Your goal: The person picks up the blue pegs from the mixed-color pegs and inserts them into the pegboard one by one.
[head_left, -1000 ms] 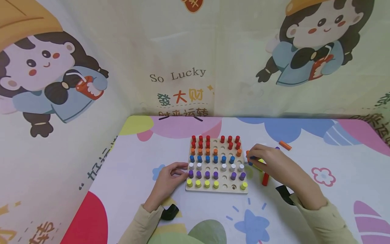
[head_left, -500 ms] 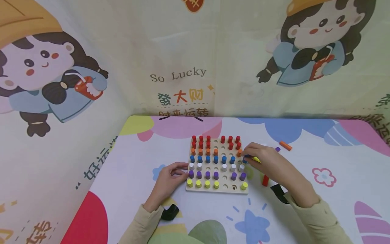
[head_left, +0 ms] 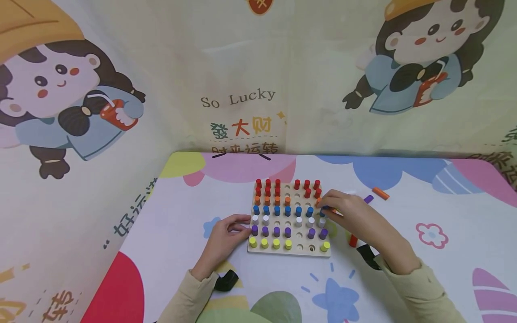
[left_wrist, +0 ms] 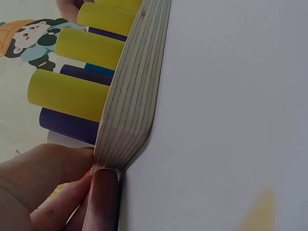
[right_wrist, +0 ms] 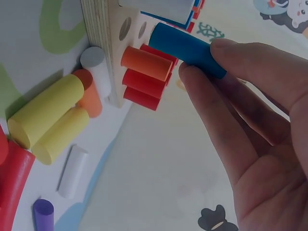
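Note:
A wooden pegboard (head_left: 290,252) lies on the table, with rows of red, orange, blue, white, purple and yellow pegs standing in it. My left hand (head_left: 224,237) holds the board's left edge, thumb and fingers at its corner in the left wrist view. Between thumb and fingertips my right hand (head_left: 357,217) pinches a blue peg (right_wrist: 185,48). That peg is above the right end of the blue row, tilted in the right wrist view. Whether its lower end touches the board I cannot tell. An orange peg (right_wrist: 144,62) stands close by in the board.
Loose pegs lie right of the board: yellow pegs (right_wrist: 48,110), a red peg (head_left: 353,241), a purple peg (head_left: 368,199), an orange peg (head_left: 381,193) and a white peg (right_wrist: 73,171). Several holes in the board hold no peg. A printed backdrop (head_left: 315,89) stands behind the table.
My right hand has moved left from the loose pegs to the board's right edge, carrying the blue peg. The left hand has stayed on the board.

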The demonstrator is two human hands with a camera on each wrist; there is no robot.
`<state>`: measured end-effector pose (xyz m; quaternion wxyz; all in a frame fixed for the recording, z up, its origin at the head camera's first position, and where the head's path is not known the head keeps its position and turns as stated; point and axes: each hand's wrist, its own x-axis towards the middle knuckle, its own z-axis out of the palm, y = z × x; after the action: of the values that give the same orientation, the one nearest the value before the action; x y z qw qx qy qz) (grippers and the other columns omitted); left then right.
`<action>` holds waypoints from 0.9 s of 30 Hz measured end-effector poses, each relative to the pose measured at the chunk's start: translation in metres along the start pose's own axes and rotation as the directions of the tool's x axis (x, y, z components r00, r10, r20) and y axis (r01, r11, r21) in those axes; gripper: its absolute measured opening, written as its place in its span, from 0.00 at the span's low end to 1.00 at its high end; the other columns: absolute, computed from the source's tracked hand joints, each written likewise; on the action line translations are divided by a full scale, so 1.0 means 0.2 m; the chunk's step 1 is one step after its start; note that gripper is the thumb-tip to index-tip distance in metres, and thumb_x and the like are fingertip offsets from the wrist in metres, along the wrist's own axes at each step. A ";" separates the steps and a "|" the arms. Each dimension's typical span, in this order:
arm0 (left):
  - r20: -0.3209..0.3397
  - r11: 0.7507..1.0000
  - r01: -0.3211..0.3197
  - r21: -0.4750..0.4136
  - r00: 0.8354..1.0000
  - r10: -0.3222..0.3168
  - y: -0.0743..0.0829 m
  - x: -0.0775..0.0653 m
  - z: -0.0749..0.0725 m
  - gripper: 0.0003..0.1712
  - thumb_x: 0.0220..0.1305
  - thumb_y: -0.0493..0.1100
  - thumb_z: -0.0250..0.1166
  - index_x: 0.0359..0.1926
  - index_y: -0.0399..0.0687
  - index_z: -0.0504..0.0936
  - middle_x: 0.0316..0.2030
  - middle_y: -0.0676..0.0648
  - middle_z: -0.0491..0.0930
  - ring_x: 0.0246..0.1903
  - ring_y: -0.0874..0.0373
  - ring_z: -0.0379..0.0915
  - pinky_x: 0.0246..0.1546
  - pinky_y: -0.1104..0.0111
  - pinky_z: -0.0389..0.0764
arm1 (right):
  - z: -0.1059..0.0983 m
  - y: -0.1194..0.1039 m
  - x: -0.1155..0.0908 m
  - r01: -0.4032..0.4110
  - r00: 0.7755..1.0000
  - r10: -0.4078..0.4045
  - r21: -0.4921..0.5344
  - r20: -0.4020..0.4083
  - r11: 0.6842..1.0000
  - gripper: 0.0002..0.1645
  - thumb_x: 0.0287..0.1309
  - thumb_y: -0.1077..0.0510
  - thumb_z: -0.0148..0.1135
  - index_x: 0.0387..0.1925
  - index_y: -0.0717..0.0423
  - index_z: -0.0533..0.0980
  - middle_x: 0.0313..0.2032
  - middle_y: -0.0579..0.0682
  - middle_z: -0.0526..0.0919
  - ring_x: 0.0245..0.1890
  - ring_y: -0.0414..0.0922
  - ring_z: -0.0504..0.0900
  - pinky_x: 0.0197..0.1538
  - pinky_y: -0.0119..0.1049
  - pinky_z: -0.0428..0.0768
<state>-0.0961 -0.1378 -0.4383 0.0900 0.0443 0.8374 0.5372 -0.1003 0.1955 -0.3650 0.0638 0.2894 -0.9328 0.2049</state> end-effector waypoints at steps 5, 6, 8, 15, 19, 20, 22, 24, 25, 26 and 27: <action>-0.002 1.000 0.013 -0.005 1.000 -0.013 0.01 0.00 0.00 0.18 0.61 0.41 0.71 0.53 0.48 0.83 0.47 0.50 0.84 0.39 0.60 0.82 0.43 0.72 0.83 | 0.01 0.00 0.00 -0.006 1.000 0.006 0.008 0.019 1.000 0.15 0.49 0.67 0.75 0.41 0.56 0.85 0.41 0.49 0.85 0.39 0.45 0.86 0.40 0.37 0.86; -0.002 1.000 0.014 -0.007 1.000 -0.014 0.01 -0.01 0.00 0.18 0.61 0.41 0.71 0.53 0.49 0.83 0.47 0.50 0.84 0.39 0.60 0.82 0.43 0.72 0.83 | 0.01 0.00 0.00 -0.008 1.000 0.007 0.011 0.028 1.000 0.15 0.50 0.67 0.74 0.42 0.56 0.84 0.41 0.49 0.85 0.39 0.46 0.86 0.41 0.37 0.86; -0.004 1.000 0.007 -0.005 1.000 -0.007 0.01 -0.01 0.00 0.18 0.61 0.41 0.71 0.53 0.48 0.83 0.48 0.49 0.84 0.39 0.60 0.82 0.43 0.72 0.83 | 0.01 0.01 0.01 -0.014 0.999 0.013 0.013 0.044 1.000 0.15 0.50 0.66 0.74 0.42 0.56 0.84 0.41 0.50 0.85 0.40 0.47 0.86 0.41 0.37 0.86; -0.013 1.000 -0.011 0.004 1.000 0.011 0.01 -0.01 0.00 0.18 0.61 0.41 0.70 0.53 0.46 0.83 0.47 0.48 0.84 0.39 0.60 0.82 0.43 0.72 0.83 | 0.03 0.02 0.01 -0.026 0.997 0.025 0.008 0.066 1.000 0.14 0.50 0.66 0.74 0.41 0.56 0.85 0.41 0.51 0.85 0.41 0.49 0.86 0.42 0.38 0.86; -0.011 1.000 -0.005 0.005 1.000 0.005 0.00 -0.02 0.00 0.18 0.61 0.41 0.70 0.53 0.47 0.83 0.47 0.49 0.84 0.39 0.60 0.82 0.42 0.73 0.83 | 0.05 0.02 0.01 -0.023 0.998 0.023 0.009 0.063 1.000 0.13 0.50 0.67 0.74 0.40 0.56 0.85 0.41 0.51 0.85 0.41 0.49 0.86 0.42 0.39 0.86; -0.009 1.000 0.001 0.002 1.000 -0.001 0.00 -0.02 0.00 0.18 0.61 0.41 0.71 0.53 0.48 0.83 0.47 0.49 0.84 0.39 0.60 0.82 0.42 0.73 0.83 | 0.05 0.02 0.01 -0.021 0.998 0.020 0.009 0.063 1.000 0.13 0.50 0.67 0.74 0.40 0.56 0.85 0.41 0.51 0.85 0.41 0.48 0.86 0.42 0.39 0.86; -0.005 1.000 -0.011 0.007 1.000 0.011 0.00 -0.02 0.00 0.19 0.61 0.42 0.70 0.53 0.47 0.83 0.47 0.48 0.84 0.39 0.60 0.82 0.42 0.73 0.83 | 0.05 0.02 0.01 -0.015 0.998 0.014 0.010 0.062 1.000 0.13 0.50 0.67 0.74 0.40 0.56 0.85 0.41 0.51 0.85 0.41 0.48 0.86 0.42 0.39 0.86; -0.004 1.000 -0.017 0.009 1.000 0.017 0.00 -0.02 0.00 0.19 0.62 0.42 0.70 0.54 0.46 0.83 0.48 0.48 0.84 0.39 0.60 0.82 0.42 0.72 0.83 | 0.05 0.03 0.01 -0.011 0.998 0.010 0.010 0.057 1.000 0.14 0.50 0.66 0.74 0.41 0.56 0.85 0.41 0.50 0.85 0.41 0.48 0.86 0.42 0.39 0.86; -0.004 1.000 -0.025 0.013 1.000 0.025 0.00 -0.02 0.00 0.19 0.62 0.42 0.70 0.54 0.46 0.83 0.48 0.47 0.84 0.39 0.59 0.82 0.42 0.72 0.83 | 0.06 0.03 0.01 -0.011 0.999 0.010 0.009 0.053 1.000 0.14 0.50 0.66 0.74 0.41 0.56 0.85 0.41 0.50 0.85 0.41 0.48 0.86 0.42 0.39 0.86; -0.004 1.000 -0.026 0.014 1.000 0.026 0.00 -0.02 0.00 0.19 0.62 0.42 0.70 0.54 0.46 0.83 0.48 0.47 0.84 0.39 0.59 0.83 0.42 0.72 0.83 | 0.06 0.03 0.01 -0.007 0.999 0.007 0.009 0.049 1.000 0.14 0.50 0.66 0.74 0.40 0.56 0.85 0.41 0.50 0.85 0.40 0.48 0.86 0.42 0.39 0.86; -0.005 1.000 -0.024 0.013 1.000 0.024 0.00 -0.01 0.00 0.19 0.62 0.42 0.70 0.54 0.46 0.83 0.48 0.48 0.84 0.39 0.60 0.83 0.42 0.72 0.83 | 0.06 0.03 0.01 -0.005 0.999 0.005 0.008 0.045 1.000 0.14 0.49 0.66 0.74 0.40 0.56 0.85 0.41 0.50 0.86 0.40 0.48 0.86 0.42 0.39 0.86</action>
<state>-0.0932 -0.1378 -0.4382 0.0811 0.0537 0.8405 0.5329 -0.1054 0.1941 -0.3775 0.0412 0.2918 -0.9339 0.2025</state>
